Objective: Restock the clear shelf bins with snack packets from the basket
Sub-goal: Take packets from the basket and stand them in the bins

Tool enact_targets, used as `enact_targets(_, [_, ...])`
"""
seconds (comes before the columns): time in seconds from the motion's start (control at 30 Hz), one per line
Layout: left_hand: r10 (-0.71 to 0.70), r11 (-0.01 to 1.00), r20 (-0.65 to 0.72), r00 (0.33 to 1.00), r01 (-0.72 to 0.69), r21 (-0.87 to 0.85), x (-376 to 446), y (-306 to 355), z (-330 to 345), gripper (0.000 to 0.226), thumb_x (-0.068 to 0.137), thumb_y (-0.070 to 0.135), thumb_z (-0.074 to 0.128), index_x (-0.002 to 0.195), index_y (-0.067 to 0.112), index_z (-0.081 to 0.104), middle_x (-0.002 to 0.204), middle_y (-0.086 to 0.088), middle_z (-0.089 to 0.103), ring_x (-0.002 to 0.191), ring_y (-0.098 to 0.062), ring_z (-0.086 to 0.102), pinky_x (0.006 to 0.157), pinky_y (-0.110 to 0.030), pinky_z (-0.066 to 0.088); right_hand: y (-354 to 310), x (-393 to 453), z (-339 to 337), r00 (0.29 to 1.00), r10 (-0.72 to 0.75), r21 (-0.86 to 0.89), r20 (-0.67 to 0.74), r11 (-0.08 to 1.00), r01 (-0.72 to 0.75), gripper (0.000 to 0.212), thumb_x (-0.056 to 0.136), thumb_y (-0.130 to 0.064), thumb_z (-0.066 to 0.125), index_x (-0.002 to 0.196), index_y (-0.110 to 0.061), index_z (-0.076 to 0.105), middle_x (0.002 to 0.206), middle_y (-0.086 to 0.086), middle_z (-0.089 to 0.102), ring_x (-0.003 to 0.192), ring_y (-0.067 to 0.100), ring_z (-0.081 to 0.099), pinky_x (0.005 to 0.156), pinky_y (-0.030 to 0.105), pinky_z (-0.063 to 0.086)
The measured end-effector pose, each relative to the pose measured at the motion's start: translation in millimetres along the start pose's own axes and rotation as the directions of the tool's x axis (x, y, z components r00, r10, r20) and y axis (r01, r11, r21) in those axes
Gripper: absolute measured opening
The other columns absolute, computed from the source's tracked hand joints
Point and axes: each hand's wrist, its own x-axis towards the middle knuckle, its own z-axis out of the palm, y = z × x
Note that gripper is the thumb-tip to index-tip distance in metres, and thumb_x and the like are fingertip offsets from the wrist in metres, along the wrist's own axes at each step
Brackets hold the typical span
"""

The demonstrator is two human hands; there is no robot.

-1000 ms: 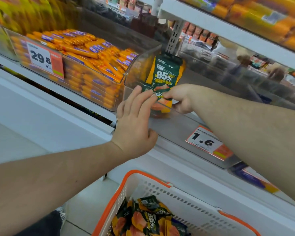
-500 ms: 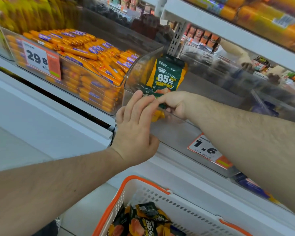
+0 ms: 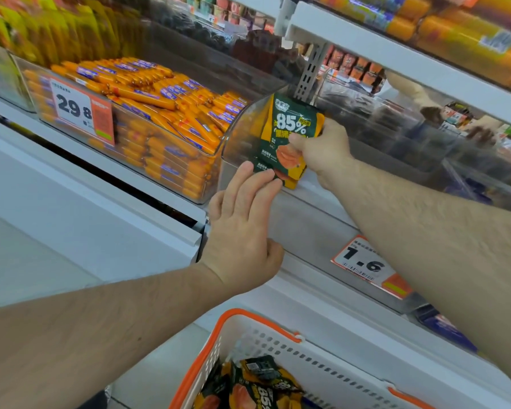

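Fingers of the right hand (image 3: 319,154) pinch an upright green snack packet (image 3: 295,128), lifted higher inside the clear bin (image 3: 236,137) than half a second ago. Left hand (image 3: 242,228), fingers straight, presses a lower packet (image 3: 267,169) at the bin's front corner, as before. Judged: packets being stood in a row, placement nearly settled. Basket (image 3: 278,335) below holds more packets (image 3: 257,388), so restocking is far from finished.

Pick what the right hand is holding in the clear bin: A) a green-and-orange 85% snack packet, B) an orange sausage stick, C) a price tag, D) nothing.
A: the right hand grips the upright green-and-orange 85% snack packet standing in the clear bin.
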Motion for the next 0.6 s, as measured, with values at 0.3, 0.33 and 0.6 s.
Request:
enact_targets(0.3, [0.012,1.0,0.003,1.0,-0.012,0.001,0.8,-1.0,-1.3,0.088,0.057,0.015,0.062,0.14,0.013,0.032,0.146,-0.003,0.031,0.145,-0.03,0.021,0.101,-0.037,0.026,12.2,-2.7,3.4,0.997,0.067,-0.236,-0.033,0.969,-0.073,0.04,0.071,-0.032,0.084,0.104,-0.018,0.067,0.098,-0.001,0.071,0.09,0.021,0.068,0.084,0.04,0.057])
enact_targets(0.33, [0.013,1.0,0.005,1.0,-0.013,-0.001,0.8,-0.8,-1.3,0.088,0.057,0.015,0.062,0.14,0.013,0.032,0.146,-0.003,0.031,0.145,-0.03,0.021,0.1,-0.037,0.026,12.4,-4.1,2.7,0.994,0.095,-0.247,-0.047,0.964,-0.104,0.042,0.068,-0.032,0.085,0.103,-0.017,0.067,0.097,0.0,0.071,0.089,0.022,0.068,0.081,0.041,0.058])
enact_targets(0.6, [0.029,0.999,0.033,0.999,-0.03,0.015,-1.0,-3.7,-2.7,0.082,0.061,0.017,0.058,0.139,0.012,0.034,0.148,-0.003,0.03,0.145,-0.029,0.019,0.1,-0.039,0.027,7.9,-11.4,-2.1,0.954,0.292,-0.159,-0.071,0.941,-0.299,0.055,0.058,-0.035,0.094,0.096,-0.01,0.065,0.088,0.005,0.071,0.081,0.02,0.071,0.075,0.038,0.061])
